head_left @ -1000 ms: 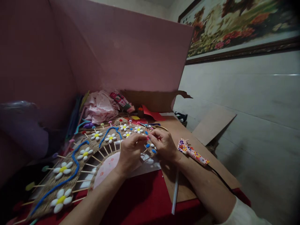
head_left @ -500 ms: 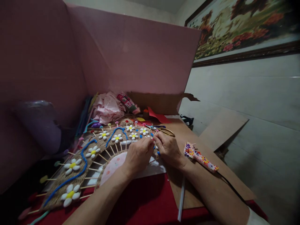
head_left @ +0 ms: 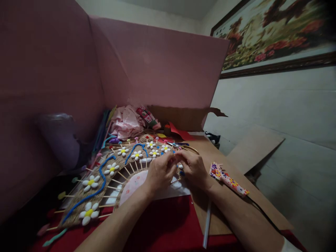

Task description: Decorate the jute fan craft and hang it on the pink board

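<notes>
My left hand (head_left: 162,170) and my right hand (head_left: 193,167) meet fingertip to fingertip over the right part of an arched twine-wrapped craft piece (head_left: 98,178). Both are closed in a pinch, and whatever lies between the fingers is too small to make out. White flowers with yellow centres (head_left: 111,168) and a wavy blue strip (head_left: 104,178) decorate the arch. Short sticks with coloured tips ring its outer edge, and more sticks run inward to a pale pink half-round (head_left: 133,184). A dark blue piece (head_left: 182,173) shows beside my right hand.
A glue gun in flowered wrapping (head_left: 228,180) lies right of my right forearm, with a clear glue stick (head_left: 207,224) nearer. Scissors (head_left: 191,149), red paper (head_left: 180,132) and crumpled pink cloth (head_left: 126,120) are behind. Brown board (head_left: 252,206) covers the table's right side.
The whole view has shifted slightly, so the scene sits further right and lower. My hands stay together over the arch; the left has rolled a little, its fingers now curled more.
</notes>
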A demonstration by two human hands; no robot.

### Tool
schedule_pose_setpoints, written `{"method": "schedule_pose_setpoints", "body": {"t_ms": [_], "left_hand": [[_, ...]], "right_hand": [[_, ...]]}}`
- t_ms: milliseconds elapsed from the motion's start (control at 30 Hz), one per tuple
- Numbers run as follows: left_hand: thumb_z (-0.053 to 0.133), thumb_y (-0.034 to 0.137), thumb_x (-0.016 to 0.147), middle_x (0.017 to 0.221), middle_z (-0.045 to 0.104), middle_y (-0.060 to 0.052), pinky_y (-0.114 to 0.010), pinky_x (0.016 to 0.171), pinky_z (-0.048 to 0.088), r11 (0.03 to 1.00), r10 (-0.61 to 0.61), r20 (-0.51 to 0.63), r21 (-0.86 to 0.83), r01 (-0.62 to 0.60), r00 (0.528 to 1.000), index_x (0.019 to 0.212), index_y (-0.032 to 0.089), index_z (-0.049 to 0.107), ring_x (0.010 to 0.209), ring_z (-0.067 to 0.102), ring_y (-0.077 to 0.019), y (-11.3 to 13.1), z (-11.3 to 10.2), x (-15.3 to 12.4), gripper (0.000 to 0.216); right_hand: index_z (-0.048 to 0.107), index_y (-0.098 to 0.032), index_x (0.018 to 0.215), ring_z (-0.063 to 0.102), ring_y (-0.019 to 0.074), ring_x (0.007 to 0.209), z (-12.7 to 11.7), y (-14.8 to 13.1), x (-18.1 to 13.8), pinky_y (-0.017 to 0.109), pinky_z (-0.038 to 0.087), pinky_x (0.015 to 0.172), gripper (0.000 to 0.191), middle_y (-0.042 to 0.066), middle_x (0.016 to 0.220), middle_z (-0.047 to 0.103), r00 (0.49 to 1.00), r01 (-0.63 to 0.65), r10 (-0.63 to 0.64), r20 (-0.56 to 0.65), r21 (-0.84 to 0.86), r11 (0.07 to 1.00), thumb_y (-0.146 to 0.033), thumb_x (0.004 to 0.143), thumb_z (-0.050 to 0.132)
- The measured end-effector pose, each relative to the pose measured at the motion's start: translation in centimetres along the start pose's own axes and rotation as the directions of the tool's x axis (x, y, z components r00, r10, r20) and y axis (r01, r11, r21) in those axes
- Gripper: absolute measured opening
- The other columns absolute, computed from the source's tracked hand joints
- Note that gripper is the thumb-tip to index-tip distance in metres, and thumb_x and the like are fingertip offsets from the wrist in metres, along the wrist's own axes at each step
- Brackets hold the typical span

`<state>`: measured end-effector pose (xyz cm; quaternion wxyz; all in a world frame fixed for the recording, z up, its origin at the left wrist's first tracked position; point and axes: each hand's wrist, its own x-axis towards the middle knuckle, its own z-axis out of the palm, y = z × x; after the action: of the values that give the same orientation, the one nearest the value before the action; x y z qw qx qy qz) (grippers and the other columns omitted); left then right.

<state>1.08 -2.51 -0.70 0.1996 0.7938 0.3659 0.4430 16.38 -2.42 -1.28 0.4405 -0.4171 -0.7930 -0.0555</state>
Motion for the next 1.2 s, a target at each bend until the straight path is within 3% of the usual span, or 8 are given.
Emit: {"method": "schedule_pose_setpoints", "body": {"t_ms": [133, 300, 567, 767, 1000, 1200], "left_hand": [[0.044, 0.020, 0.084, 0.067, 0.048, 0.003, -0.022, 0.059, 0.030, 0.983, 0.051, -0.015, -0.173, -0.053, 0.999, 0.079, 0.018, 0.051, 0.059, 0.040, -0.0086, -0.12, 0.17, -0.03, 0.009], [0.047, 0.021, 0.082, 0.062, 0.047, 0.004, -0.021, 0.055, 0.029, 0.976, 0.041, -0.032, -0.211, -0.047, 0.999, 0.082, 0.019, 0.054, 0.055, 0.039, -0.0079, -0.39, 0.38, -0.05, 0.008], [0.050, 0.023, 0.082, 0.065, 0.053, 0.002, -0.022, 0.058, 0.032, 0.994, 0.062, 0.020, -0.093, -0.060, 0.998, 0.077, 0.018, 0.054, 0.058, 0.043, -0.0092, -0.59, 0.22, -0.04, 0.007], [0.050, 0.021, 0.082, 0.071, 0.061, 0.001, -0.022, 0.063, 0.036, 0.998, 0.050, -0.025, -0.026, -0.051, 0.998, 0.078, 0.020, 0.056, 0.065, 0.053, -0.0112, -0.76, 0.33, -0.15, 0.007], [0.050, 0.022, 0.084, 0.074, 0.064, 0.000, -0.023, 0.063, 0.036, 0.976, 0.110, -0.009, 0.191, -0.106, 0.994, 0.080, 0.021, 0.055, 0.068, 0.059, -0.0137, -0.66, -0.04, -0.42, 0.007], [0.047, 0.023, 0.085, 0.069, 0.063, -0.001, -0.026, 0.055, 0.030, 0.908, 0.122, 0.023, 0.401, -0.120, 0.992, 0.081, 0.020, 0.053, 0.061, 0.059, -0.0167, -0.81, -0.05, -0.37, 0.008]], "right_hand": [[0.057, -0.018, 0.095, 0.055, 0.0196, 0.085, -0.25, 0.13, 0.12, 0.031, 0.040, 0.075, 0.017, 0.008, 0.091, 0.062, 0.985, 0.170, -0.172, 0.034, 0.048, 0.984, -0.015, 0.085, 0.043], [0.056, -0.016, 0.084, 0.052, 0.0160, 0.067, -0.66, -0.10, 0.09, 0.027, 0.038, 0.061, 0.016, 0.005, 0.073, 0.058, 0.987, 0.140, -0.144, 0.077, 0.055, 0.989, -0.009, 0.079, 0.043], [0.055, -0.016, 0.080, 0.054, 0.0163, 0.067, -1.04, -0.58, 0.11, 0.027, 0.038, 0.063, 0.014, 0.006, 0.071, 0.059, 0.986, 0.104, -0.106, 0.131, 0.020, 0.994, -0.010, 0.078, 0.042], [0.054, -0.017, 0.079, 0.051, 0.0153, 0.064, -0.91, -0.38, -0.04, 0.026, 0.036, 0.061, 0.013, 0.004, 0.069, 0.058, 0.982, 0.113, -0.118, 0.147, 0.042, 0.993, -0.011, 0.077, 0.043], [0.053, -0.017, 0.072, 0.048, 0.0131, 0.057, -0.59, -0.21, -0.17, 0.024, 0.032, 0.056, 0.011, 0.001, 0.061, 0.054, 0.981, 0.111, -0.115, 0.159, 0.034, 0.993, -0.010, 0.076, 0.045], [0.060, -0.017, 0.084, 0.052, 0.0125, 0.055, -0.50, 0.18, -0.27, 0.023, 0.034, 0.056, 0.015, 0.000, 0.061, 0.059, 0.976, 0.075, -0.081, 0.203, 0.040, 0.996, -0.012, 0.078, 0.047]]}}
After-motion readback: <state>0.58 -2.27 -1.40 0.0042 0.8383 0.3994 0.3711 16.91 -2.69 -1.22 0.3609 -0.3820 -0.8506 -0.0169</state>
